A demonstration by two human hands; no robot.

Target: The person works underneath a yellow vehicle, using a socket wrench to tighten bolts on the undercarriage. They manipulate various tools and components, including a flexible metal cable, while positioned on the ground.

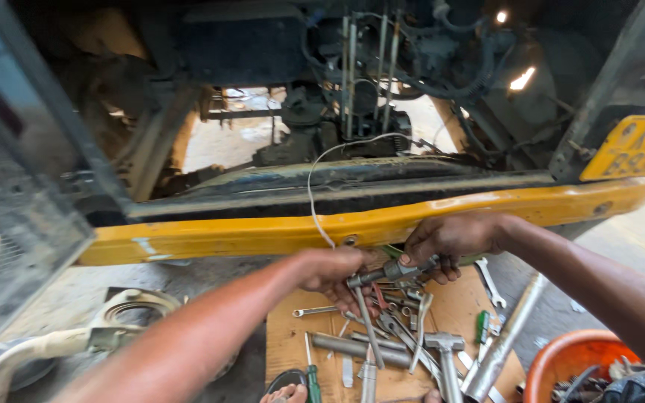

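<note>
Left hand [334,270] and right hand [446,242] both closed on a metal socket wrench [391,271], long axis near level, rising slightly rightward, above wooden board's [457,302] far edge, below yellow bumper [278,233].

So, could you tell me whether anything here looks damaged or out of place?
The yellow metal bumper bar has scraped, chipped paint near its left end, and a thin white wire dangles loose over it from the engine bay. Spanners and other hand tools lie jumbled on the wooden board below both hands, left and right.
</note>
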